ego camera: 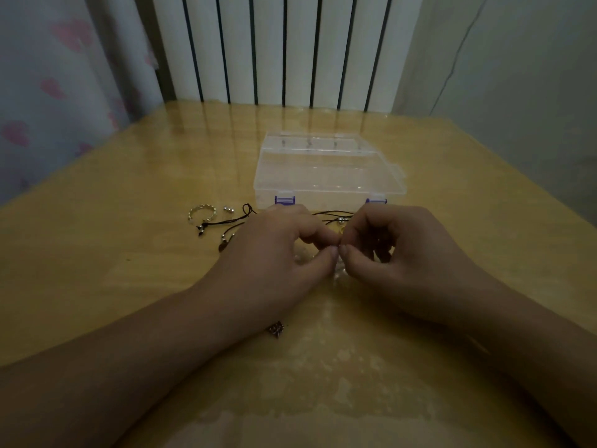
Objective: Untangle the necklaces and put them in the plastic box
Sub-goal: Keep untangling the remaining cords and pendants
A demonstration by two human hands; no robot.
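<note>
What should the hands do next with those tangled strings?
Probably ease the two pinching hands gently apart to loosen the knot. The left hand and right hand meet fingertip to fingertip over the black cords, which trail off sideways, and the plastic box behind looks closed, with no necklace visible inside.

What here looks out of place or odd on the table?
A small dark trinket lies alone beside the left wrist, apart from the black cord necklaces and silver ring near the plastic box. The box's lid looks closed, though necklaces must go in. Nothing seems spilled or damaged.
</note>
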